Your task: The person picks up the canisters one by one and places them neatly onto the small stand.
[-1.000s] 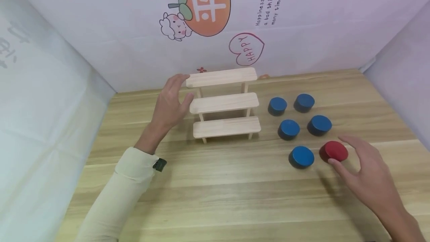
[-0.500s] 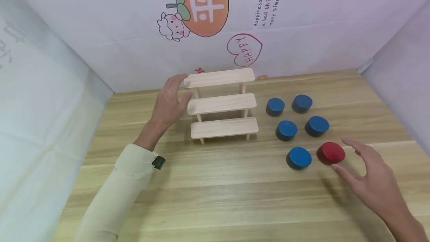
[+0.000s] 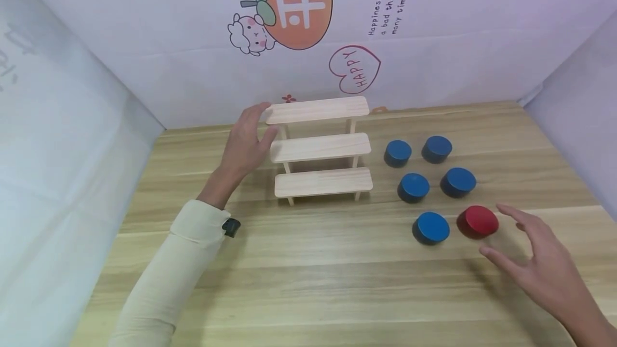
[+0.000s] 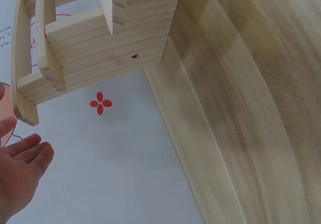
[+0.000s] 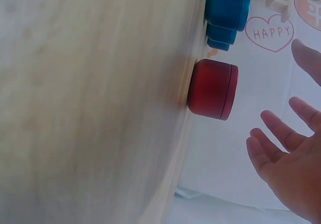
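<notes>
The left arm reaches forward in a pale sleeve [image 3: 166, 277], wrist bent so that the left hand [image 3: 245, 149] stands at the left end of a three-step wooden stand [image 3: 320, 147]. Its forefinger is at the top step and its thumb at the middle one, with a gap between them; whether either touches the wood, I cannot tell. The right arm comes in from the lower right corner, and the right hand [image 3: 544, 264] hangs just beside a red tin [image 3: 481, 220], thumb and fingers spread wide and holding nothing. The red tin stands upright on the worktop [image 3: 308, 277], right of the nearest blue tin [image 3: 431, 227], with four more blue tins behind.

The right forearm is cut off by the frame, and the other fingers of the right hand are mostly hidden in the head view. A small dark thing [image 3: 231, 227] at the left cuff is hard to make out.

The right wrist view shows those fingers separated and clear of the red tin, plus a seam near its top; blue tins overlap there. The left wrist view alone shows a screw [image 4: 134, 56] in the stand; the left hand is partly cropped.
</notes>
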A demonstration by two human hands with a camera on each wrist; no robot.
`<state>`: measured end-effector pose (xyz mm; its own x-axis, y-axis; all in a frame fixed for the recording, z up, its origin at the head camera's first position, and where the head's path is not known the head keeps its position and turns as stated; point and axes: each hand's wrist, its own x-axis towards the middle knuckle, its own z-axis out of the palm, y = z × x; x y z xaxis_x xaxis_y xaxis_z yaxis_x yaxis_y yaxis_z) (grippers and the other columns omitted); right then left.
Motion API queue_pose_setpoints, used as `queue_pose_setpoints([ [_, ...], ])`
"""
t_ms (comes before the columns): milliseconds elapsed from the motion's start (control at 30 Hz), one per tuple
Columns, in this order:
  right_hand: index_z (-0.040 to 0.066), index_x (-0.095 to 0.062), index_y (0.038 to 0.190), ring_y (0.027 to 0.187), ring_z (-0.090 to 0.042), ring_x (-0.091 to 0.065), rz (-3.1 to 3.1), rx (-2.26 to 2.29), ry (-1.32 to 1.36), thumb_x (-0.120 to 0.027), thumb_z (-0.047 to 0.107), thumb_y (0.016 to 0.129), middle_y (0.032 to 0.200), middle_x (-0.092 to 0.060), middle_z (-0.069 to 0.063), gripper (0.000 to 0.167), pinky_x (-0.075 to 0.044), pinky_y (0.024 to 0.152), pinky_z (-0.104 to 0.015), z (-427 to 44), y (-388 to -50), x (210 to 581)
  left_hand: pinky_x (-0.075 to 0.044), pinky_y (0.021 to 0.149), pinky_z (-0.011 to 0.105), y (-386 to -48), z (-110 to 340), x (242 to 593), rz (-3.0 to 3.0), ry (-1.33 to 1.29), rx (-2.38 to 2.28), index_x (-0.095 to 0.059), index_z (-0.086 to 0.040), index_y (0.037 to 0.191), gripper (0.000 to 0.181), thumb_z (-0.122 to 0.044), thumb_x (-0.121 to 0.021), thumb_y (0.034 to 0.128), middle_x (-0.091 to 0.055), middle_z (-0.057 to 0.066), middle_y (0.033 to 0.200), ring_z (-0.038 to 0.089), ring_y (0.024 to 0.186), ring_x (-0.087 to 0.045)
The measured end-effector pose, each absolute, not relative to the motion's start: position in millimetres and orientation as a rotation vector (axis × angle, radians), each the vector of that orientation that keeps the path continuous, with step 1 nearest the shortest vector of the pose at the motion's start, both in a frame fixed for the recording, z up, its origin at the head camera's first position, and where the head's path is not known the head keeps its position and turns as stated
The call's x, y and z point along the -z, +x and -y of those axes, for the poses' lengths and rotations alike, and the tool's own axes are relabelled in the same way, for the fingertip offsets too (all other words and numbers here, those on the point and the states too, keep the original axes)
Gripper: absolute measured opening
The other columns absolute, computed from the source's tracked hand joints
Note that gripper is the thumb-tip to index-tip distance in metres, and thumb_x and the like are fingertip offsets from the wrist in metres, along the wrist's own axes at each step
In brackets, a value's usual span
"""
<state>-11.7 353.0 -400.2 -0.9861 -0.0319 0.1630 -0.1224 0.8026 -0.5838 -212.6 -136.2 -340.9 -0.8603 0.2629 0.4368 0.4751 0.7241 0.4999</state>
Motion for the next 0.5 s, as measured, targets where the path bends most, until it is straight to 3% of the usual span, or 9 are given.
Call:
queue_pose_setpoints([
  [133, 0.002, -0.037, 0.152, 0.116, -0.058, -0.04, 2.844, -0.935, 0.128, -0.084, 0.017, 0.082, 0.144, -0.04, -0.034, 0.085, -0.027, 0.091, -0.078, -355.2, -10.1, 400.0, -0.03, 0.113, 0.044, -215.2, 136.9, 341.1, 2.65, -0.53, 0.909, -0.043, -0.002, 0.147, 0.052, -0.027, -0.05, 0.1025, -0.045, 0.017, 0.149, 0.028, 0.141, -0.037],
  [167, 0.003, -0.037, 0.152, 0.117, -0.057, -0.04, 2.845, -0.947, 0.129, -0.084, 0.017, 0.083, 0.145, -0.04, -0.033, 0.085, -0.03, 0.1, -0.071, -355.6, -9.4, 400.1, -0.029, 0.114, 0.043, -216.0, 137.1, 341.3, 2.662, -0.52, 0.917, -0.043, -0.002, 0.147, 0.052, -0.029, -0.049, 0.1026, -0.044, 0.017, 0.149, 0.028, 0.141, -0.036],
  [267, 0.007, -0.038, 0.152, 0.132, -0.027, -0.043, 2.816, -1.016, 0.151, -0.084, 0.013, 0.082, 0.15, -0.043, -0.015, 0.084, -0.033, 0.111, -0.032, -356.0, -7.9, 400.6, -0.027, 0.115, 0.042, -218.5, 137.4, 341.9, 2.683, -0.506, 0.944, -0.042, -0.003, 0.149, 0.054, -0.032, -0.048, 0.1028, -0.043, 0.016, 0.151, 0.028, 0.142, -0.034],
  [367, 0.012, -0.039, 0.153, 0.126, 0.01, -0.037, 2.777, -1.093, 0.18, -0.084, 0.008, 0.082, 0.147, -0.043, 0.014, 0.084, -0.023, 0.093, 0.001, -357.1, -7.3, 400.2, -0.025, 0.116, 0.041, -220.8, 137.5, 341.9, 2.698, -0.502, 0.982, -0.04, -0.003, 0.15, 0.056, -0.033, -0.048, 0.1036, -0.041, 0.015, 0.153, 0.028, 0.143, -0.033],
  [400, 0.013, -0.039, 0.153, 0.12, 0.019, -0.033, 2.769, -1.105, 0.189, -0.084, 0.007, 0.081, 0.144, -0.041, 0.022, 0.085, -0.024, 0.093, 0.001, -357.5, -7.5, 399.8, -0.024, 0.116, 0.041, -221.6, 137.6, 341.9, 2.705, -0.496, 0.991, -0.039, -0.003, 0.151, 0.056, -0.033, -0.047, 0.104, -0.04, 0.015, 0.154, 0.028, 0.144, -0.032],
  [500, 0.016, -0.038, 0.154, 0.116, 0.022, -0.033, 2.779, -1.101, 0.198, -0.083, 0.008, 0.082, 0.14, -0.037, 0.034, 0.086, -0.023, 0.092, 0.002, -359.0, -8.4, 397.9, -0.023, 0.117, 0.04, -223.4, 139.2, 342.4, 2.73, -0.477, 1.012, -0.036, -0.004, 0.152, 0.057, -0.033, -0.048, 0.1046, -0.037, 0.014, 0.156, 0.028, 0.145, -0.03],
])
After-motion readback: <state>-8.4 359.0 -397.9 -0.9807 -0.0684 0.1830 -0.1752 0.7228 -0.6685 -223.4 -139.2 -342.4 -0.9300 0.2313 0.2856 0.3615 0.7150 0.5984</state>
